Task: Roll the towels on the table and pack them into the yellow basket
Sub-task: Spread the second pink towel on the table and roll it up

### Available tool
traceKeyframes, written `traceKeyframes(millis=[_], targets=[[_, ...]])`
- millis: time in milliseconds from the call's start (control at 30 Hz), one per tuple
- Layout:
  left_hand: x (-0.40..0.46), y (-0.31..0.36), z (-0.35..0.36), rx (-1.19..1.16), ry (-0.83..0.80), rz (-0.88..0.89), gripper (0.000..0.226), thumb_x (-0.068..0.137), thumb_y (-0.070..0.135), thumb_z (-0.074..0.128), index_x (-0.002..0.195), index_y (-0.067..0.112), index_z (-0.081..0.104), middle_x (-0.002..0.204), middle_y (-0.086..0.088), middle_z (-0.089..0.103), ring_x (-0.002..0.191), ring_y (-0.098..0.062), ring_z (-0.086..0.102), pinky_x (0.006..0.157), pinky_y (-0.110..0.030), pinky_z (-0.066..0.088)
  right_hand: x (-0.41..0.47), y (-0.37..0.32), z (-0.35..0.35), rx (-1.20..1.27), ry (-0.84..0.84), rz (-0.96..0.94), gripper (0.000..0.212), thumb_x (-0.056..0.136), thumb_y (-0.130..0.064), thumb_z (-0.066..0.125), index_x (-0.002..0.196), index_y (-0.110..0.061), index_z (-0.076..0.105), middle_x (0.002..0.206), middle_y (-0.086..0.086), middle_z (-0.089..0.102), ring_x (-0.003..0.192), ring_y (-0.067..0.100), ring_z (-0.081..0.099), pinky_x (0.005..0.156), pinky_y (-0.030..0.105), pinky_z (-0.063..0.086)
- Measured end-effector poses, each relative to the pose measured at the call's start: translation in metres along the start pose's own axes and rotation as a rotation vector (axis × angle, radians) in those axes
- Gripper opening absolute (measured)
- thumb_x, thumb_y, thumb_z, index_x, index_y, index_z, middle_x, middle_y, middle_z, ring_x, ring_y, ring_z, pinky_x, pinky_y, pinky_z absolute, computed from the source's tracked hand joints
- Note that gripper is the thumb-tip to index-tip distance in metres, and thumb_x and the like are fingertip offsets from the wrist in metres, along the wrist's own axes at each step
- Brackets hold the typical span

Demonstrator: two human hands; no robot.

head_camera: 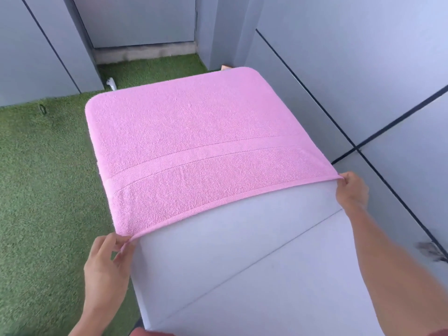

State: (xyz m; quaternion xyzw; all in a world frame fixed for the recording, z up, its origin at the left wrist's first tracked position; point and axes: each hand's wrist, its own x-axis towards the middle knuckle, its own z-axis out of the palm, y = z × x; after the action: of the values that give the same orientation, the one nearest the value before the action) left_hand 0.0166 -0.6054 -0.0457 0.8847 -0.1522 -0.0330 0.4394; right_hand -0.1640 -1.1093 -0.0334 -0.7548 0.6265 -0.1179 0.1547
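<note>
a soft pink terry towel with a woven band [194,141] is lying spread flat over the far part of a pale grey rectangular table [242,263], its far edge draping over the table's far edge and its left side hanging a little past the table's left edge. the near hem is running across the table from the left edge to the right edge. the left hand [106,260] is pinching the towel's near left corner at the table's left edge, fingers [121,241] closed on the hem. the right hand [352,192] is gripping the near right corner at the table's right edge, also clenched on the cloth, and the hem between them is looking taut.

by my judgement the task is only beginning: the towel is laid out and smoothed but not yet rolled, with no turn in the fabric anywhere. the yellow basket is not showing in this view, nor any other towels. still left: rolling this towel from the near hem toward the far edge, then packing it into the basket.
</note>
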Motion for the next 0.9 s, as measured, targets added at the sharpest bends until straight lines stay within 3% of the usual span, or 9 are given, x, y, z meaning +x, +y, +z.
traceKeyframes(millis=[67, 400, 600, 900], targets=[[-0.027, 0.000, 0.001, 0.016, -0.004, 0.004, 0.021, 0.084, 0.002, 0.068, 0.075, 0.017, 0.056, 0.081, -0.006, 0.053, 0.079, 0.016, 0.049, 0.068, 0.002, 0.034, -0.013, 0.030, -0.012, -0.019, -0.003, 0.009, 0.021, 0.098, -0.014, 0.044, 0.107, -0.012, 0.063, 0.108, 0.017, 0.065, 0.103, 0.037, 0.057, 0.073, 0.035, 0.037], [-0.219, 0.006, 0.011, 0.045, 0.027, -0.024, 0.024, 0.078, -0.005, 0.072, 0.076, 0.014, 0.058, 0.074, -0.002, 0.051, 0.072, 0.006, 0.050, 0.062, -0.005, 0.036, -0.076, 0.165, -0.065, -0.026, -0.014, -0.042, 0.021, 0.099, -0.013, 0.044, 0.107, -0.007, 0.062, 0.110, 0.021, 0.064, 0.106, 0.039, 0.055, 0.073, 0.034, 0.034], [-0.345, 0.041, 0.013, -0.005, 0.064, -0.099, 0.026, 0.074, -0.011, 0.073, 0.074, 0.011, 0.061, 0.073, -0.006, 0.052, 0.073, 0.010, 0.051, 0.067, 0.006, 0.035, -0.112, 0.271, -0.096, 0.003, -0.027, -0.086, 0.018, 0.097, -0.011, 0.044, 0.101, -0.008, 0.061, 0.105, 0.019, 0.065, 0.100, 0.038, 0.058, 0.073, 0.037, 0.038], [-0.481, 0.067, 0.020, -0.009, 0.101, -0.206, 0.026, 0.074, -0.009, 0.074, 0.072, 0.016, 0.064, 0.074, -0.005, 0.055, 0.074, 0.011, 0.052, 0.069, 0.008, 0.034, -0.165, 0.387, -0.138, 0.087, -0.030, -0.075, 0.016, 0.096, -0.010, 0.045, 0.102, -0.006, 0.059, 0.097, 0.014, 0.064, 0.092, 0.035, 0.059, 0.068, 0.033, 0.033]])
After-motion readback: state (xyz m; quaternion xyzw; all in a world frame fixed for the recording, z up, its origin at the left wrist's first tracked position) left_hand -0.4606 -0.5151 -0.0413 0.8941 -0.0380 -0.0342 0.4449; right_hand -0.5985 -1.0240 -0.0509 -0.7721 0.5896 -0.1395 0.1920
